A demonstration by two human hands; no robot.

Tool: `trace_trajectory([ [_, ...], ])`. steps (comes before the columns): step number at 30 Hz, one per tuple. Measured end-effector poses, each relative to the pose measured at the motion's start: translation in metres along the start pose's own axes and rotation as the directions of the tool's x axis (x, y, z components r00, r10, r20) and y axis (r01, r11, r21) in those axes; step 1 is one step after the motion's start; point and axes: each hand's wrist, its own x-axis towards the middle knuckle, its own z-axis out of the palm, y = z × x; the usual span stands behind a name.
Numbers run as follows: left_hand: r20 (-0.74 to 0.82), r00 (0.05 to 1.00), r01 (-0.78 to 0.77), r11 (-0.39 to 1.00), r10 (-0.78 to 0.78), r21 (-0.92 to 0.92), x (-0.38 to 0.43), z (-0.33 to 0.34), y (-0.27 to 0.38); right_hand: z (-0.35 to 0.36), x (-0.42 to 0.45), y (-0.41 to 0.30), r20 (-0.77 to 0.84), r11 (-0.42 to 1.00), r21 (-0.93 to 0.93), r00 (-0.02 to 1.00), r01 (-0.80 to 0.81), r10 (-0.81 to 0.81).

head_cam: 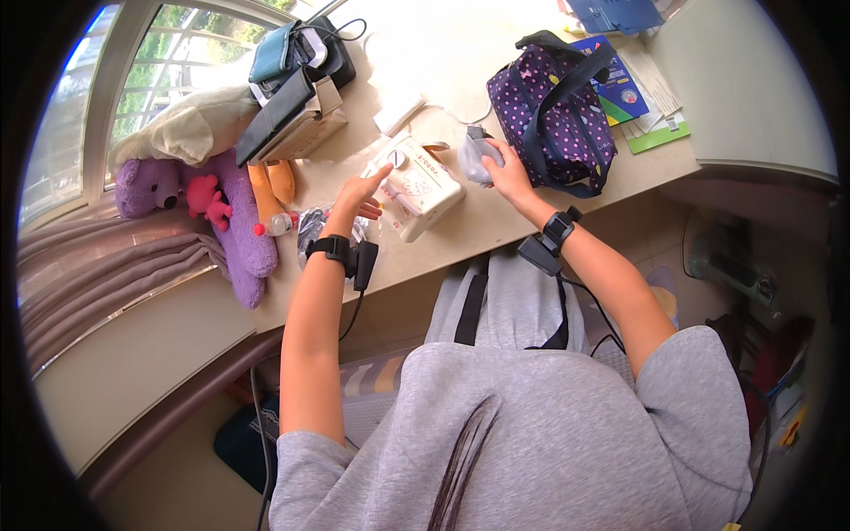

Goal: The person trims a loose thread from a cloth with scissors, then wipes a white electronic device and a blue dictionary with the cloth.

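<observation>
My right hand (508,169) grips a grey cloth-like bundle (474,159) on the desk, just left of a dark blue polka-dot bag (558,119). At the left edge of a white box with a rabbit drawing (425,182) is my left hand (365,192), thumb and fingers apart; whether it touches the box is hard to tell. The box has a round knob or cap on top and a strap at its far side. Below my left hand lies a clear plastic bag with dark contents (312,226).
A purple plush bear (249,219), a small plastic bottle with a red cap (275,224) and a cardboard box (312,126) stand to the left. Behind the white box lies a white block-shaped object (398,114). Books and papers (624,93) are at the right. The desk's front edge runs below my hands.
</observation>
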Motion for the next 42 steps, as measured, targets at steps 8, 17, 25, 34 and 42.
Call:
trace_trajectory([
  [8, 0.083, 0.523, -0.336, 0.116, 0.848, 0.935, -0.014, 0.039, -0.019, 0.07, 0.04, -0.054, 0.288, 0.917, -0.375, 0.957, 0.136, -0.024],
  [17, 0.03, 0.521, -0.3, 0.15, 0.853, 0.942, -0.009, 0.042, -0.019, 0.029, -0.019, -0.042, 0.488, 0.692, -0.637, 0.873, 0.34, 0.02],
  [25, 0.053, 0.494, -0.35, 0.143, 0.868, 0.926, -0.007, 0.043, -0.016, 0.063, 0.022, -0.04, 0.391, 0.688, -0.629, 0.912, 0.361, -0.12],
  [34, 0.047, 0.496, -0.323, 0.134, 0.867, 0.937, -0.007, 0.043, -0.019, 0.035, -0.02, -0.047, 0.616, 0.579, -0.542, 0.757, 0.609, -0.219],
  [42, 0.03, 0.497, -0.308, 0.144, 0.867, 0.94, -0.001, 0.044, -0.021, 0.062, 0.026, -0.045, 0.516, 0.725, -0.583, 0.856, 0.367, -0.018],
])
